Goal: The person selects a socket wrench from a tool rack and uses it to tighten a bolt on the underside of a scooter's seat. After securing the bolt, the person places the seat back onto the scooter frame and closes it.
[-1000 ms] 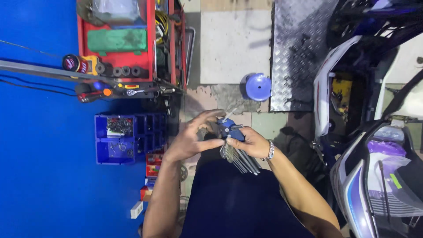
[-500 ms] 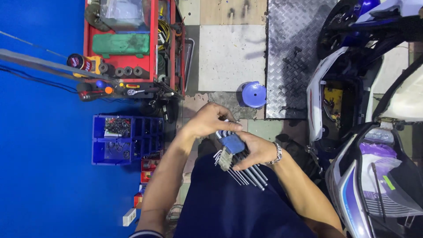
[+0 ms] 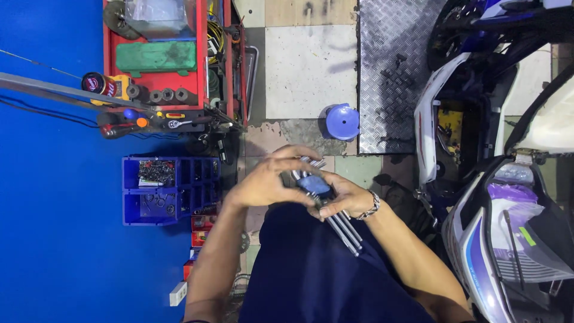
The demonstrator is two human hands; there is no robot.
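Blue parts bin (image 3: 170, 190) far left by the red tool cart (image 3: 173, 60). Left hand (image 3: 266, 182) curled over the hex key set (image 3: 323, 203), right hand (image 3: 347, 197) gripping its blue holder, approx centre frame over the lap. Scooter (image 3: 490, 179) on the right.

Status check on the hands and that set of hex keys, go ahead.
Left hand and right hand both on the hex key set, held over the lap. Long keys fan down and right. Nothing blocking; blue stool on the floor beyond.
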